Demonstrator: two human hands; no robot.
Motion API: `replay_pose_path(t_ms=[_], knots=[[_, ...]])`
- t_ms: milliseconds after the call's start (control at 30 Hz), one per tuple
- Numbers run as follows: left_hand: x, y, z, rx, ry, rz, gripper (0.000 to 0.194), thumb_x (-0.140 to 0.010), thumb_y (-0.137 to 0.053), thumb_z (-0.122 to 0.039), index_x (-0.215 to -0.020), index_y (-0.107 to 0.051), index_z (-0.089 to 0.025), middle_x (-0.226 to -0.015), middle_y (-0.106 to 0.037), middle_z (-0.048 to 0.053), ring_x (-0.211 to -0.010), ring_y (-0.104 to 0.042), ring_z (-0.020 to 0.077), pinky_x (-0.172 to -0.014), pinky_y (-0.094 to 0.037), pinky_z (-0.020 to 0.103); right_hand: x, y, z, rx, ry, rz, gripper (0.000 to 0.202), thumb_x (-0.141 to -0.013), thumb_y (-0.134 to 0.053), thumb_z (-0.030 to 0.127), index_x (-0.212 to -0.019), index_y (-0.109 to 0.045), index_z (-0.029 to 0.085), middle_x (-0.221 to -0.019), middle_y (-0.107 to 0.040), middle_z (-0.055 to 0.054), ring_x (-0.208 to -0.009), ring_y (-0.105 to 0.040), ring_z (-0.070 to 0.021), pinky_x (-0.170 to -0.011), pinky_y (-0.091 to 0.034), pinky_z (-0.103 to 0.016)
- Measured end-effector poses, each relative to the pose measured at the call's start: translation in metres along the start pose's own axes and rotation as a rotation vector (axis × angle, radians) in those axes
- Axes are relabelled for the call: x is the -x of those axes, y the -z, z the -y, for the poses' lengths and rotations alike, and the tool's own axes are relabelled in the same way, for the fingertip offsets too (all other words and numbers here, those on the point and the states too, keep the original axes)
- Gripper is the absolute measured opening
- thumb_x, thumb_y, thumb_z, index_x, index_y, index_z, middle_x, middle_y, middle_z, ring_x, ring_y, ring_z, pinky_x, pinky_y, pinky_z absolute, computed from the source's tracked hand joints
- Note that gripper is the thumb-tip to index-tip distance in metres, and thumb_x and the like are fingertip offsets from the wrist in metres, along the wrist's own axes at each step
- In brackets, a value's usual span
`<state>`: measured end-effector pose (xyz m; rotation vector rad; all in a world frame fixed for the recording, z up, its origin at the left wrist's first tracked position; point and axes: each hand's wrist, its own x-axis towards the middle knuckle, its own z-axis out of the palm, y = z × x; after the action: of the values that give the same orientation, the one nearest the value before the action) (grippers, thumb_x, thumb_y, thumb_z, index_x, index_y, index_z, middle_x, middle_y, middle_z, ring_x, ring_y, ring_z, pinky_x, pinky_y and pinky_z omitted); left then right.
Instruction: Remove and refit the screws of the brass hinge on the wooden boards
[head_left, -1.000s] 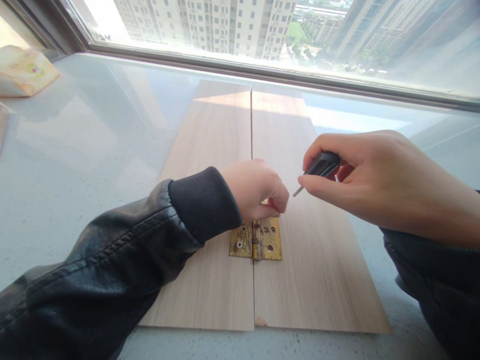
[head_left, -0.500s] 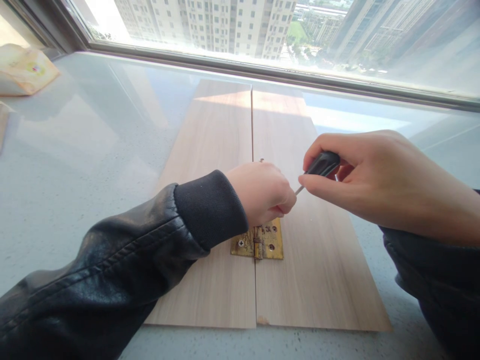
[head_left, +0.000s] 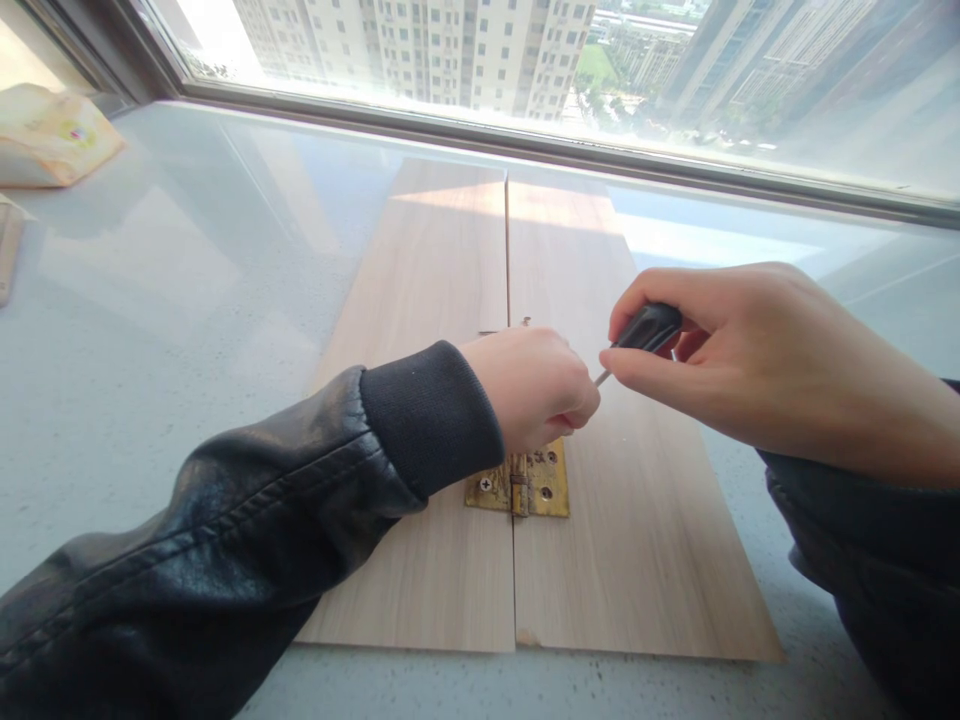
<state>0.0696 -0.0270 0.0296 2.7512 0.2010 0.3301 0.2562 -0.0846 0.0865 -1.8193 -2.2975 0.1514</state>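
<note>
My right hand (head_left: 739, 360) is closed around the black handle of a screwdriver (head_left: 651, 327), thumb and fingers pinching it near the shaft. The thin shaft slants down to the left and its tip disappears at the fingers of my left hand (head_left: 536, 385). Those left fingers are curled together; whatever they pinch is hidden. Below them a worn brass hinge (head_left: 544, 500) lies across the seam between a left wooden board (head_left: 420, 570) and a right wooden board (head_left: 630, 570). One screw (head_left: 486, 485) sits in the hinge's left leaf; the right leaf shows open holes. My left hand covers the hinge's upper part.
Small screw-like bits (head_left: 526, 321) show just beyond my left hand near the seam. The boards lie on a pale speckled countertop (head_left: 150, 400) beside a window frame (head_left: 525, 145). A crumpled paper package (head_left: 56, 140) stands at the far left.
My left hand has shifted slightly to the right, and a thin bit beyond it has come into sight. Both hands otherwise keep their hold, and the screwdriver barely moves.
</note>
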Motion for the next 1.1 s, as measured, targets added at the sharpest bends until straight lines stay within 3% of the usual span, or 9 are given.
replay_pose_path(t_ms=[200,500,800,1100], knots=[[0.005,-0.002,0.012,0.218,-0.002,-0.093,0.015,-0.079,-0.062,-0.013,-0.076,-0.076,-0.017,-0.074,-0.076,0.0,-0.071,-0.065,0.0129,-0.077,-0.05,0.025,-0.001,-0.001,0.0,-0.005,0.001,-0.026,0.013,-0.075,-0.058,0.035,-0.072,-0.064,0.024,-0.058,-0.061,0.001,-0.049,-0.055,-0.0157,-0.046,-0.041,-0.033],[0.008,0.004,0.017,0.242,0.026,-0.069,0.017,-0.079,-0.063,-0.014,-0.082,-0.08,-0.015,-0.078,-0.079,0.002,-0.072,-0.068,0.0119,-0.08,-0.051,0.022,-0.001,-0.001,-0.003,-0.038,0.089,-0.063,0.013,-0.074,-0.059,0.034,-0.069,-0.064,0.023,-0.054,-0.059,0.002,-0.043,-0.052,-0.0137,-0.04,-0.038,-0.029],[0.008,0.002,0.017,0.279,0.026,-0.085,0.014,-0.078,-0.065,-0.014,-0.08,-0.078,-0.016,-0.076,-0.077,0.002,-0.072,-0.068,0.0128,-0.078,-0.051,0.023,0.001,0.003,-0.001,-0.076,0.127,-0.107,0.012,-0.076,-0.063,0.03,-0.07,-0.065,0.021,-0.058,-0.061,0.0,-0.048,-0.053,-0.0129,-0.044,-0.039,-0.029],[0.009,-0.004,0.021,0.364,0.04,-0.116,0.009,-0.073,-0.067,-0.015,-0.076,-0.076,-0.017,-0.072,-0.073,0.0,-0.069,-0.065,0.0129,-0.074,-0.051,0.025,0.007,0.009,0.007,-0.352,0.342,-0.042,0.007,-0.081,-0.067,0.026,-0.078,-0.067,0.02,-0.073,-0.069,0.0,-0.059,-0.06,-0.0114,-0.049,-0.045,-0.028]])
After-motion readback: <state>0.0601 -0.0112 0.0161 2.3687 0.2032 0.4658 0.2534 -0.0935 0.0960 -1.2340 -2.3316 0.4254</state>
